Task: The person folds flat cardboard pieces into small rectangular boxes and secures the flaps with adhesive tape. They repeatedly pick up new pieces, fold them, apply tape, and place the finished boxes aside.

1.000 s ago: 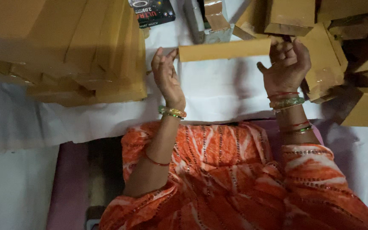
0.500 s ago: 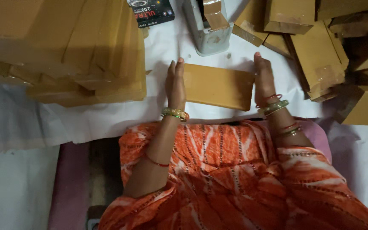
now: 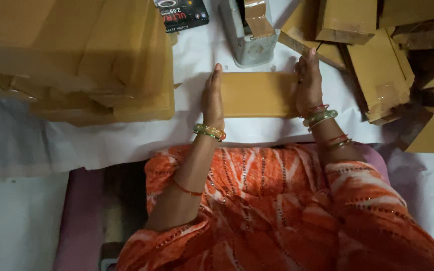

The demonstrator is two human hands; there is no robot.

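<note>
Both hands, left [image 3: 213,98] and right [image 3: 309,83], press flat, fingers open, on the ends of a light, stiff cardboard box [image 3: 258,94] below a tape dispenser [image 3: 251,35]

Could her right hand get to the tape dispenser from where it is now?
Probably yes. The right hand presses the right end of the flat brown box, and the grey tape dispenser stands just beyond that box on the white sheet, with nothing between them. It would have to let go of the box first.
</note>
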